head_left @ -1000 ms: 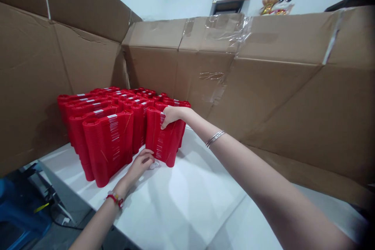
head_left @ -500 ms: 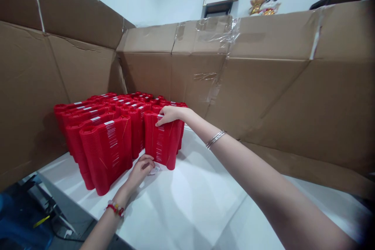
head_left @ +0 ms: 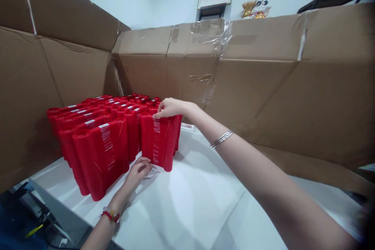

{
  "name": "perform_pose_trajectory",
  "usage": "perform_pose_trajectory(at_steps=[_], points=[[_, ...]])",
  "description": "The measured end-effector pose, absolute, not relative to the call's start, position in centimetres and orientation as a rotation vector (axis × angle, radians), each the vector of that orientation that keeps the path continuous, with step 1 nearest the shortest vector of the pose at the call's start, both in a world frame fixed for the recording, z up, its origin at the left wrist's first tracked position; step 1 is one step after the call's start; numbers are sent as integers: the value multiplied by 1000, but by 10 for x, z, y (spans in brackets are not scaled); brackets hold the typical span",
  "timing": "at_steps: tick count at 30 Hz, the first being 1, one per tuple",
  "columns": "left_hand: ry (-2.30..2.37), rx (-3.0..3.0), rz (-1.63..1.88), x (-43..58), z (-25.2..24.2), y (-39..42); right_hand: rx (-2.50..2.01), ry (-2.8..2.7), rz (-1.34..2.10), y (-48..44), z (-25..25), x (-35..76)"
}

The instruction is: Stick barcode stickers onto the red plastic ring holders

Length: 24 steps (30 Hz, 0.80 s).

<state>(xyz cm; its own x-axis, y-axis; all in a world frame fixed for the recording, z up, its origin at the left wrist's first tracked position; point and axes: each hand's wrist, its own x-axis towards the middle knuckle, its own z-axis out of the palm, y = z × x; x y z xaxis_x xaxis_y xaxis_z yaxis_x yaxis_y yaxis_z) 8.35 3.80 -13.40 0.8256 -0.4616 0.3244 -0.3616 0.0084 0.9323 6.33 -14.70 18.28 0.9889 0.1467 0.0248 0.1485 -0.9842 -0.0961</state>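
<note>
A stack of thin red plastic pieces [head_left: 149, 140] stands upright at the front right of a group of similar stacks. My right hand [head_left: 170, 108] is at its top edge, with thumb and fingers closed together there. The fingers hide part of the top. My left hand [head_left: 140, 170] rests on the table by the stack's lower front edge, its fingers curled. At those fingertips lies a small clear piece with a white label [head_left: 154, 170]; whether it is gripped is unclear. Another red stack [head_left: 101, 160] with a white label on top stands left of my left hand.
Several more red stacks [head_left: 83, 113] fill the far left of the white table [head_left: 199, 187]. Tall cardboard walls [head_left: 263, 97] enclose the table's left and back. A flat whitish item [head_left: 187, 127] lies behind the front right stack.
My right hand has risen slightly, its thumb sliding from the stack's front face up to the top edge. My left hand stays by the base. The whole view has shifted a little.
</note>
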Motion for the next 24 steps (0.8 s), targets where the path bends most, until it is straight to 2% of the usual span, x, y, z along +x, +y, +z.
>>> perform_pose_trajectory(at_steps=[5,8,14,19,24], points=[[-612,1557,-160,75,-122,46,-2901,-111,-423,-178,214,0],[-564,1487,-228,50,-107,50,-2813,-58,-615,-199,192,-53],[-696,1321,-413,-24,-74,40,-2652,127,-46,-220,86,-168],[-856,1441,-661,-61,-78,17,-2816,568,25,-242,40,-250],[-984,1905,-662,-101,-97,-46,-2756,898,177,-271,-4,-307]])
